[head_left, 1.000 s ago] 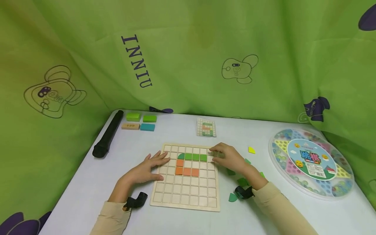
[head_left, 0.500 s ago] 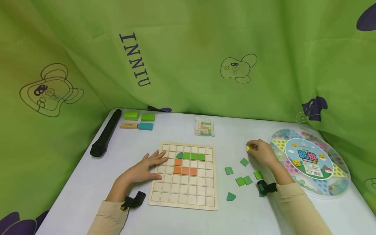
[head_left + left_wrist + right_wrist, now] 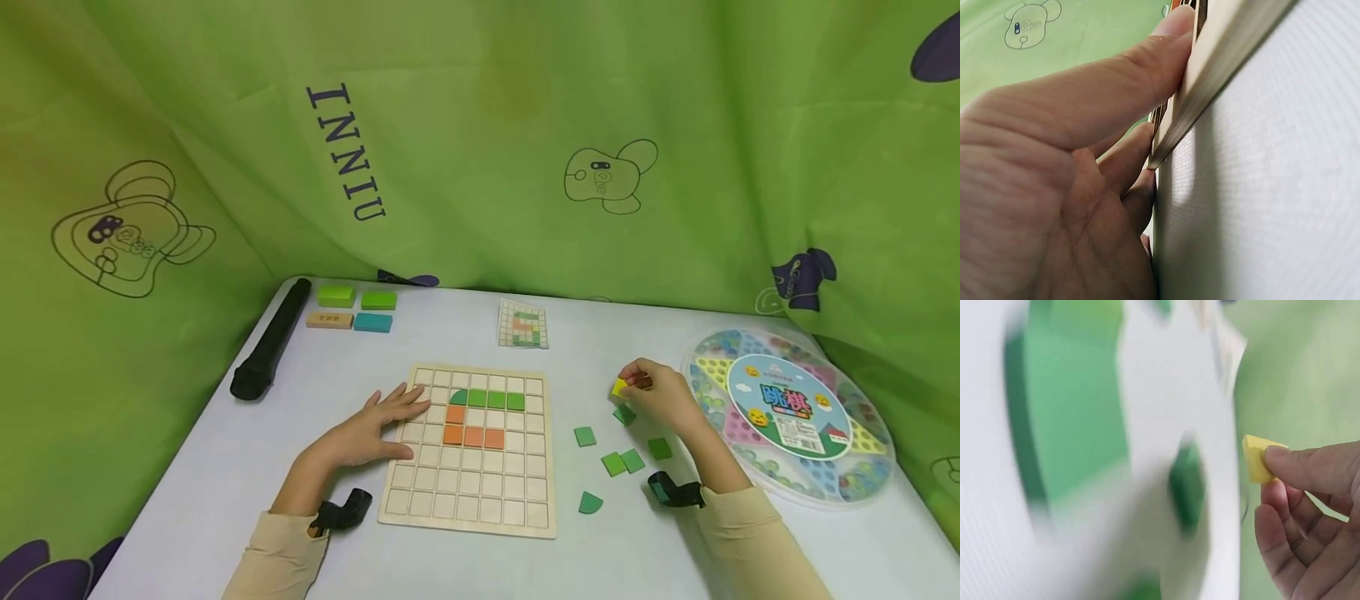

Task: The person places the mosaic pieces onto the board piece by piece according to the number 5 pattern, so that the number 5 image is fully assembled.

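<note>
My left hand (image 3: 371,433) rests with spread fingers along the left edge of the wooden grid board (image 3: 480,500); in the left wrist view its thumb (image 3: 1141,69) lies on the board's rim. On the board sit a row of green tiles (image 3: 497,400) with a rounded one at its left end, and orange tiles (image 3: 474,436) below. Right of the board, my right hand (image 3: 663,396) pinches a yellow tile (image 3: 1260,459) between thumb and fingers, the tile raised above the table in the right wrist view. Close under it in the head view lies a green tile (image 3: 624,414).
Several loose green tiles (image 3: 585,436) lie right of the board, with a rounded green tile (image 3: 590,502) nearest me. A pattern card (image 3: 522,323) is behind the board. A round marble game box (image 3: 795,417) stands far right. Back left are a black microphone (image 3: 270,342) and several small blocks (image 3: 372,322).
My right hand went from the board's upper right edge to the yellow tile, picked it up, and has moved slightly left with it. The left hand stays at the board's left edge.
</note>
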The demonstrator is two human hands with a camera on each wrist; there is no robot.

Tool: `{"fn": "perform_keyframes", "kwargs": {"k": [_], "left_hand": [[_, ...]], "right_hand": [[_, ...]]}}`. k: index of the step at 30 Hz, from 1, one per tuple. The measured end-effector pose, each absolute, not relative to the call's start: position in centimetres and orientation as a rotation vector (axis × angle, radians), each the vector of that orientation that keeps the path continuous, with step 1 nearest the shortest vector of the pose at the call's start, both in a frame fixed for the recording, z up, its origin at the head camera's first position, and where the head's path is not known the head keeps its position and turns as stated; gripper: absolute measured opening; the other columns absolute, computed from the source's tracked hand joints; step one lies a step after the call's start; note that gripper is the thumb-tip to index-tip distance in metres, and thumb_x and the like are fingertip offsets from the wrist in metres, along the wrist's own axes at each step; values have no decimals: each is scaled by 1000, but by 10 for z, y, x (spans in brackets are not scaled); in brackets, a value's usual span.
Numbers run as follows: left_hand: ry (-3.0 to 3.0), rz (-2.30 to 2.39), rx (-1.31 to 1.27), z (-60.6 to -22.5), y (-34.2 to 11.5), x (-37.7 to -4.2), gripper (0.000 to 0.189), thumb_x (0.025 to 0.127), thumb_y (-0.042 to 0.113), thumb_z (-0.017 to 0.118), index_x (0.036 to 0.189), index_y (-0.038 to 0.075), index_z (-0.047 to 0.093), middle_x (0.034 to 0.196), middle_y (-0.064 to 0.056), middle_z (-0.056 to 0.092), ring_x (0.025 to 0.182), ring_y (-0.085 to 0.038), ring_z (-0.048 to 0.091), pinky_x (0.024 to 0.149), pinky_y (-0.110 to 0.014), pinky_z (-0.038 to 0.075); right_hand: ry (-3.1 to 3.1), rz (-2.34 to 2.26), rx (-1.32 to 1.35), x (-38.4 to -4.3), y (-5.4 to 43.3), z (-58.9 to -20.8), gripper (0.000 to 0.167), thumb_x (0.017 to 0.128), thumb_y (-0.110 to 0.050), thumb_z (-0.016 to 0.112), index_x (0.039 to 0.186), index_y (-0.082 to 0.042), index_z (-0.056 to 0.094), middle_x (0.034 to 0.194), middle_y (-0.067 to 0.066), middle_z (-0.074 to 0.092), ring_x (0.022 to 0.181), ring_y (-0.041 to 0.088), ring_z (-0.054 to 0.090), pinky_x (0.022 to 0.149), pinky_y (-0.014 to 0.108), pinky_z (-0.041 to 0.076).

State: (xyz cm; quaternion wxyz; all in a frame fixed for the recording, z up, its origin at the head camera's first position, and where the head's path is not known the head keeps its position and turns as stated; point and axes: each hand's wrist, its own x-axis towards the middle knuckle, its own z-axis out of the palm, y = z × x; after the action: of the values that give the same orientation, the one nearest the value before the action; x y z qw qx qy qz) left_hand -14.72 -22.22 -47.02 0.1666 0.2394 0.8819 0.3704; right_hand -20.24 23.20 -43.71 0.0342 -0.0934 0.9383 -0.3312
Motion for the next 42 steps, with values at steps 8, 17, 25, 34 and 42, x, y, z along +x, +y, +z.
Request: {"fn": "perform_keyframes", "kwargs": {"k": [8, 17, 25, 34, 42], "left_hand": [[2505, 1060, 691, -467, -222, -147, 76, 80, 33, 73, 145, 11, 40, 158, -8, 21, 147, -35, 6, 115, -58, -7], [2505, 1054, 675, -469, -220, -146, 75, 80, 34, 73, 145, 13, 41, 158, -7, 21, 147, -33, 6, 115, -57, -6], [2517, 1038, 672, -468, -220, -147, 75, 80, 34, 73, 145, 13, 40, 158, -7, 21, 147, -33, 7, 116, -57, -6], [2506, 1054, 670, -469, -222, -145, 76, 80, 33, 73, 145, 12, 40, 158, -8, 21, 147, -34, 6, 115, -57, -6], [2518, 1036, 677, -466, -221, -146, 75, 80, 32, 73, 145, 12, 40, 158, -9, 21, 147, -35, 7, 115, -58, -5]], "right_hand": [[2677, -1203, -459, -171, 162, -443, 11, 84, -5, 69, 94, -6, 65, 83, 3, 64, 76, 14, 58, 66, 21, 50], [2552, -1140, -602, -156, 107, -456, 9, 83, -2, 67, 88, -9, 64, 77, -3, 59, 71, 11, 54, 61, 19, 48], [2601, -1080, -615, -155, 96, -454, 8, 81, -4, 69, 86, -8, 65, 76, -4, 59, 70, 9, 53, 62, 19, 46], [2621, -1126, -631, -155, 106, -454, 13, 85, -10, 70, 97, -9, 67, 90, -2, 63, 80, 10, 58, 71, 23, 52], [2798, -1140, -552, -156, 176, -446, 36, 88, -16, 68, 121, -5, 61, 118, 10, 63, 107, 28, 60, 91, 44, 51]]}}
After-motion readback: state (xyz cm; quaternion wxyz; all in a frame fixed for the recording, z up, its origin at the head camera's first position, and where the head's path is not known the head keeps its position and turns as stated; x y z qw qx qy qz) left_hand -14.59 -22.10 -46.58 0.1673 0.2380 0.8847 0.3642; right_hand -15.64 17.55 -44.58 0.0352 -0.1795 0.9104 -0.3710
